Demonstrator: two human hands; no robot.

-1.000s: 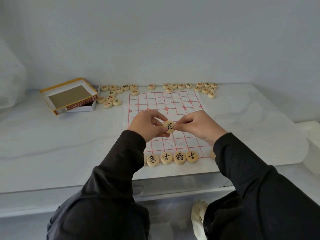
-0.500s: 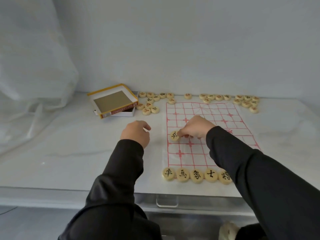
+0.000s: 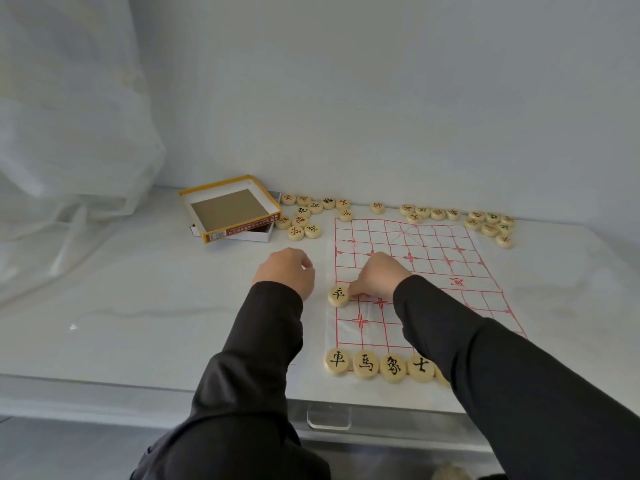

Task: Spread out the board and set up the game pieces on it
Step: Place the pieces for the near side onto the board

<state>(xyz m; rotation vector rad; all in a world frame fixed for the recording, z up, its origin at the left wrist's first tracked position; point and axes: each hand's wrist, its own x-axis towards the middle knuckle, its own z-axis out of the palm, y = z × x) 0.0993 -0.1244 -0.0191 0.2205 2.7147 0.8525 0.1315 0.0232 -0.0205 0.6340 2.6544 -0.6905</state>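
Board (image 3: 433, 244): thin red-gridded sheet, spread flat on the table (image 3: 138, 306); creased and slightly lifted along the near left side. Likely limp and light, apt to slide or wrinkle under a sideways push.

Disc in hand (image 3: 338, 296): pale round piece, black character face up, sitting on the board's left edge line, a few rows up from the near row.

Right hand (image 3: 379, 277): reaches across the board; fingers (image 3: 354, 292) curled and narrow, pinching the disc at its right rim.

Left hand (image 3: 287, 271): just off the board's left edge, near the disc but apart from it; fingers loosely curled, nothing seen in them.

Near row (image 3: 365, 365): four black-character discs side by side and touching along the board's near edge; more hidden behind the right sleeve.

Handling: discs look rigid, smooth and light, thick enough to pinch at the rim; best lowered straight down, not dragged, to spare the sheet.

Loose discs (image 3: 304, 220): red and black ones scattered flat along the far table edge, more at the far right (image 3: 490, 225).

Box lid (image 3: 230, 207): yellow-rimmed, open side up, only bare brown card inside.

Box tray (image 3: 266, 233): white, mostly covered by the skewed lid; contents impossible to tell.
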